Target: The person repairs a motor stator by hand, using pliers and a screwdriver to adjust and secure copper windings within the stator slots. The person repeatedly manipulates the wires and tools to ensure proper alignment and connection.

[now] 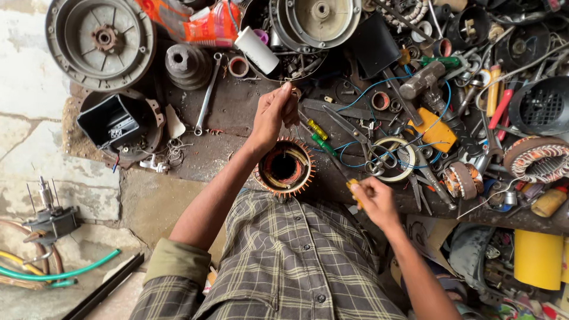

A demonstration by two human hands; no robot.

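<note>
The motor stator (284, 168) is a round ring of dark metal with orange insulation tabs spiking out all around its rim and copper-coloured windings inside. It stands on its end face, bore open upward, at the near edge of the workbench. A small yellow-handled tool (356, 193) sits at 4 o'clock from it, near but apart, its thin shaft slanting up toward 11 o'clock.

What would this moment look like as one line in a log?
left hand: raised, pinching something thin | right hand: gripping yellow-handled tool | stator: between hands, on cluttered bench
</note>
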